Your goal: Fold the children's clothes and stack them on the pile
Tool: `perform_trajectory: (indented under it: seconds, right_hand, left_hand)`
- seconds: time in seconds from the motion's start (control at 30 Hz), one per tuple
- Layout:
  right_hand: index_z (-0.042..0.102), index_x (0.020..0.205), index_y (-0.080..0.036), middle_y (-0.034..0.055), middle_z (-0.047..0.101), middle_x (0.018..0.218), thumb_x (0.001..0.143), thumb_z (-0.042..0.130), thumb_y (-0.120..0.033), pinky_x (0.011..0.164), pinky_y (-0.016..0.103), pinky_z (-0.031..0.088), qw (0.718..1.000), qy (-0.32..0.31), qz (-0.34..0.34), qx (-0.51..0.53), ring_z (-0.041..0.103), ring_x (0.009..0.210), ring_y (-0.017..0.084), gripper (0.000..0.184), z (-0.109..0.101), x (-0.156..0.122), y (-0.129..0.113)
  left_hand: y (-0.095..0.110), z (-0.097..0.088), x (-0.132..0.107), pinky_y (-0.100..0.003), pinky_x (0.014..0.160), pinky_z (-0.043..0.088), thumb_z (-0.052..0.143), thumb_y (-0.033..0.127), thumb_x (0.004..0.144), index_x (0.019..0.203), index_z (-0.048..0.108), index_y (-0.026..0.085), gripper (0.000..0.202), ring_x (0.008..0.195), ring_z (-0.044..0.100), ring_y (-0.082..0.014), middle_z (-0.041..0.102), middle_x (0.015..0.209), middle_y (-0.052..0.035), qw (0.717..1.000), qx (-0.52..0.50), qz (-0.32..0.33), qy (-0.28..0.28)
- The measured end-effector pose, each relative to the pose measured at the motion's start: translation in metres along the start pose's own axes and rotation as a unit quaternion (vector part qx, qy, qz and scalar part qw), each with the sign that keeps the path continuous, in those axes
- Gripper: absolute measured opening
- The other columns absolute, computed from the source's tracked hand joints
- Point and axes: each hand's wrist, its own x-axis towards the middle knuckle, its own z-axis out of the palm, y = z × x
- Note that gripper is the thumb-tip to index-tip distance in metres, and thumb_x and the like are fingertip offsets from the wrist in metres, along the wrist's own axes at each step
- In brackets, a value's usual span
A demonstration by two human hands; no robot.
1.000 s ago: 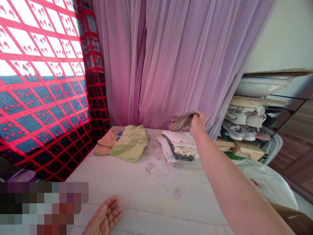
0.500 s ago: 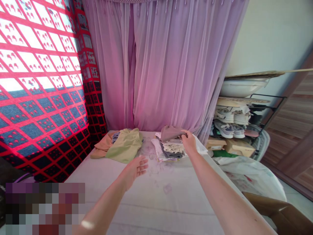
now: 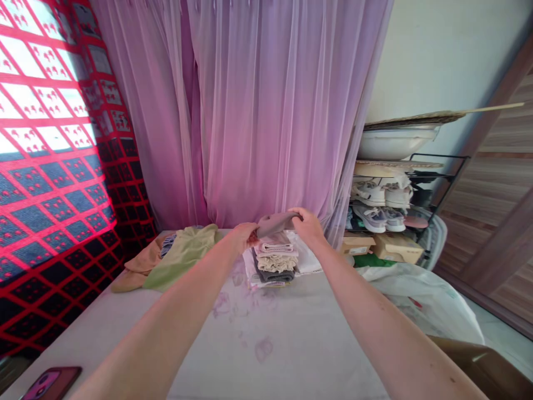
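Both my hands hold a small taupe folded cloth [image 3: 273, 223] just above a stack of folded clothes [image 3: 275, 260] at the far end of a pale mattress [image 3: 258, 333]. My left hand [image 3: 244, 236] pinches the cloth's left end with closed fingers. My right hand [image 3: 306, 225] grips its right end, fingers curled over it. The stack shows pink, cream and dark grey layers on white pieces.
A loose pile of green and orange garments [image 3: 175, 255] lies left of the stack. Pink curtains [image 3: 258, 111] hang behind. A shoe rack [image 3: 391, 200] with boxes stands right, a white bag [image 3: 416, 300] beside the mattress. A dark phone [image 3: 52, 382] lies near left.
My left hand rose from the mattress and reached forward to take the cloth's left end. The right hand brought the cloth down over the stack. The view shifted right.
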Motion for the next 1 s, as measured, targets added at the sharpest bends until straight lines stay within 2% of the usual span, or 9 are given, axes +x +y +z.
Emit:
perform_trajectory:
  seconds: [0.17,0.3,0.37,0.43,0.53,0.63,0.7,0.87,1.0]
  right_hand:
    - [0.067,0.086,-0.021,0.0027,0.072,0.088,0.066,0.043,-0.017,0.087,0.037,0.049,0.999,0.022,-0.001,0.044,0.063,0.088,0.021,0.032,0.017,0.061,-0.011]
    - [0.065,0.091,-0.02,0.0044,0.071,0.1,0.067,0.043,-0.018,0.097,0.038,0.044,0.985,0.086,-0.113,0.098,0.061,0.101,0.021,0.032,0.019,0.088,-0.018]
    - [0.064,0.092,-0.02,0.0052,0.07,0.104,0.067,0.043,-0.019,0.1,0.039,0.042,0.98,0.087,-0.137,0.117,0.06,0.104,0.021,0.032,0.02,0.075,-0.01]
    - [0.064,0.09,-0.02,0.0061,0.07,0.102,0.067,0.043,-0.02,0.099,0.04,0.043,0.983,0.063,-0.123,0.123,0.061,0.103,0.021,0.031,0.024,0.046,0.005]
    - [0.064,0.086,-0.021,0.0057,0.071,0.096,0.067,0.042,-0.022,0.095,0.041,0.046,0.991,0.022,-0.083,0.107,0.063,0.098,0.022,0.029,0.028,0.001,0.025]
    - [0.065,0.087,-0.022,0.0041,0.071,0.094,0.068,0.044,-0.021,0.094,0.041,0.047,0.991,0.023,-0.091,0.092,0.064,0.096,0.022,0.028,0.019,-0.016,0.023]
    - [0.065,0.09,-0.023,0.0037,0.071,0.096,0.07,0.044,-0.019,0.096,0.04,0.046,0.986,0.05,-0.129,0.091,0.063,0.099,0.022,0.029,0.005,-0.009,0.004]
    - [0.065,0.093,-0.023,0.003,0.07,0.1,0.074,0.045,-0.017,0.1,0.041,0.042,0.966,0.117,-0.205,0.101,0.06,0.105,0.021,0.028,-0.032,0.025,-0.056]
    - [0.065,0.094,-0.023,0.0022,0.069,0.1,0.077,0.047,-0.021,0.097,0.042,0.044,0.967,0.121,-0.189,0.116,0.06,0.1,0.021,0.025,-0.031,0.045,-0.069]
  left_hand:
    - [0.047,0.012,0.022,-0.024,0.076,0.052,0.054,0.009,0.087,0.138,0.039,0.021,0.055,0.074,0.062,-0.0089,0.065,0.089,-0.0013,0.994,-0.047,0.093,0.042]
    - [0.081,0.007,0.03,-0.018,0.071,0.047,0.06,0.01,0.079,0.131,0.048,0.026,0.056,0.064,0.058,-0.0046,0.063,0.079,0.0046,0.975,-0.08,0.206,0.033]
    - [0.074,0.001,0.026,-0.016,0.065,0.044,0.065,0.011,0.072,0.122,0.057,0.024,0.052,0.06,0.055,-0.0043,0.062,0.075,0.0056,0.963,-0.082,0.253,0.029]
    - [0.049,-0.006,0.018,-0.016,0.059,0.041,0.067,0.01,0.065,0.11,0.064,0.02,0.046,0.058,0.053,-0.0048,0.062,0.071,0.0054,0.961,-0.079,0.263,0.034]
    - [0.006,-0.011,0.003,-0.017,0.057,0.041,0.068,0.01,0.058,0.095,0.066,0.016,0.038,0.058,0.054,-0.0065,0.064,0.072,0.0035,0.971,-0.099,0.214,0.032]
    - [-0.008,-0.009,-0.01,-0.019,0.056,0.042,0.068,0.014,0.057,0.095,0.065,0.016,0.038,0.058,0.056,-0.0085,0.066,0.071,0.0022,0.976,-0.127,0.178,0.023]
    - [0.005,-0.005,-0.019,-0.02,0.057,0.042,0.067,0.015,0.059,0.098,0.065,0.016,0.04,0.059,0.057,-0.0088,0.065,0.071,0.0022,0.969,-0.148,0.197,0.014]
    - [0.063,0.001,-0.041,-0.021,0.064,0.045,0.066,0.017,0.065,0.103,0.064,0.016,0.038,0.061,0.058,-0.0084,0.061,0.068,0.0036,0.946,-0.171,0.276,-0.019]
    - [0.089,0.003,-0.044,-0.024,0.064,0.045,0.065,0.02,0.07,0.105,0.063,0.019,0.035,0.055,0.055,-0.0084,0.058,0.064,0.0048,0.947,-0.161,0.276,-0.029]
